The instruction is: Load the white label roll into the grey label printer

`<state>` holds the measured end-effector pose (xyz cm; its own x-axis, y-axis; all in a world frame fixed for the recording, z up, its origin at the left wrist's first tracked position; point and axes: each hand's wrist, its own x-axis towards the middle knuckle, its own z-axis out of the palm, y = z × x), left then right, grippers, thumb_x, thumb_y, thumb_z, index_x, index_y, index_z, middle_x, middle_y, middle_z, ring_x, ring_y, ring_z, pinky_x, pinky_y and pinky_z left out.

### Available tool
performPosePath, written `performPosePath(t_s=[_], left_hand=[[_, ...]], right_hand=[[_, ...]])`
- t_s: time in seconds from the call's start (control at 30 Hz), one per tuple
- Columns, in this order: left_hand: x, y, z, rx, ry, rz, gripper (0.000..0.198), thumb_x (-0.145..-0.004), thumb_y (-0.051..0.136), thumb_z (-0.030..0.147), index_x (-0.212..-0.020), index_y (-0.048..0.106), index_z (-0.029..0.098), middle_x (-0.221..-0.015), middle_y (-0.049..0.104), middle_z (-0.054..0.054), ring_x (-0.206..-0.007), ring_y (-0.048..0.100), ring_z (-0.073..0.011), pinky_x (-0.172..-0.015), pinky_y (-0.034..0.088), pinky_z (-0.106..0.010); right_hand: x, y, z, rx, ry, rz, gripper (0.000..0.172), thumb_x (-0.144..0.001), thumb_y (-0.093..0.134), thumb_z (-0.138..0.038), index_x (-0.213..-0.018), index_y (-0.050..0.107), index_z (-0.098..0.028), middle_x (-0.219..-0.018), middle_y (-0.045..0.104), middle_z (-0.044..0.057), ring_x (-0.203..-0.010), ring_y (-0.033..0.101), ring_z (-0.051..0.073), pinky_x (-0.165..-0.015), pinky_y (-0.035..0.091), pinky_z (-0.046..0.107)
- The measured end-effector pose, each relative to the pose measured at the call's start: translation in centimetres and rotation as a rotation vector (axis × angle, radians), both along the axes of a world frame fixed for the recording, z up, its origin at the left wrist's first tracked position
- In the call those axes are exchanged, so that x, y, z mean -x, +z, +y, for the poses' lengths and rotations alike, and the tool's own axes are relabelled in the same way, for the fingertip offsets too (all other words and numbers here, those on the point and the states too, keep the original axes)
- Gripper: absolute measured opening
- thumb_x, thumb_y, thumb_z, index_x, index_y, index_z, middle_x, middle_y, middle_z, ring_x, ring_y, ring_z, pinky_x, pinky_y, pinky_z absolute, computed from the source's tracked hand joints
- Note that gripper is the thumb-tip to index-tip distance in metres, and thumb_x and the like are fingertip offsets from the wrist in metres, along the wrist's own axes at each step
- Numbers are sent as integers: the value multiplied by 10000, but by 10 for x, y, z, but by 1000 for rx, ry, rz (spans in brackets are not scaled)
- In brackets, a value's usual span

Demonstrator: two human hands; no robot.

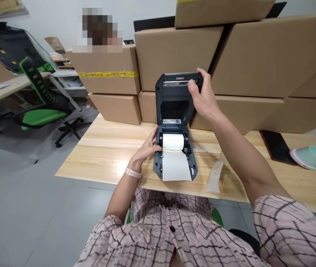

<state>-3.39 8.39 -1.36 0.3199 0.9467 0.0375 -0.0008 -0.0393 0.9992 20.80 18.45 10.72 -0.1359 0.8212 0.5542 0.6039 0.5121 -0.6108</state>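
Observation:
A dark grey label printer (193, 168) stands on the wooden table with its lid (160, 100) raised upright. Inside sits a white label roll (173, 141), and its paper strip (176, 165) runs out over the front edge. My right hand (202, 95) grips the lid's upper right corner, thumb on the inner face and fingers behind. At the printer's left side, my left hand (147, 149) rests against the base, fingers along the outer wall and thumb at the rim near the roll; part of its fingers is hidden.
Stacked cardboard boxes (177, 52) line the table's back. A loose paper strip (215, 174) lies right of the printer. Farther right are a black phone-like slab (277, 146) and a mint-green cup (312, 157) on its side. A person's head shows behind the boxes; a green chair (45, 113) stands left.

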Motion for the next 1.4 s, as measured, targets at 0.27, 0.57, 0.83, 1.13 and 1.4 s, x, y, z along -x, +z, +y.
performPosePath(t_s=[0.27,0.57,0.83,1.13,1.4], left_hand=[[-7,5,-4,-10,48,64,1177,-642,672,191,-1677,112,162,-1757,149,-113,-1612,192,-359,-1296,262,-471],[-11,-12,3,-46,97,34,1181,-641,605,145,-1681,46,167,-1744,208,-121,-1594,266,-333,-1304,251,-475],[-9,-10,2,-44,56,21,1200,-665,598,149,-1680,-39,219,-1756,176,-84,-1591,277,-310,-1301,249,-470],[-12,-6,-2,-60,70,34,1168,-659,592,133,-1682,32,186,-1754,190,-78,-1615,220,-279,-1329,173,-407],[-11,-8,-2,-59,76,42,1143,-666,589,143,-1683,70,192,-1767,123,-52,-1630,160,-272,-1340,130,-386]], right_hand=[[5,-16,-75,-149,182,-279,686,-977,545,-469,-1602,321,-294,-1501,570,114,-1389,533,351,-1128,446,585],[30,-46,-55,450,520,-949,1053,-861,681,-461,-1680,99,-145,-1508,556,256,-1320,597,438,-1046,474,555],[12,-22,-51,464,732,-756,1172,-706,790,-425,-1669,164,-191,-1456,616,177,-1215,656,379,-975,544,466],[-104,0,-49,380,604,-257,824,-671,900,-413,-1402,546,-271,-1385,654,125,-1259,627,348,-1063,518,490],[-131,-85,-14,682,379,-113,855,-567,943,-484,-1295,570,-231,-1294,683,121,-1200,653,345,-1053,545,530]])
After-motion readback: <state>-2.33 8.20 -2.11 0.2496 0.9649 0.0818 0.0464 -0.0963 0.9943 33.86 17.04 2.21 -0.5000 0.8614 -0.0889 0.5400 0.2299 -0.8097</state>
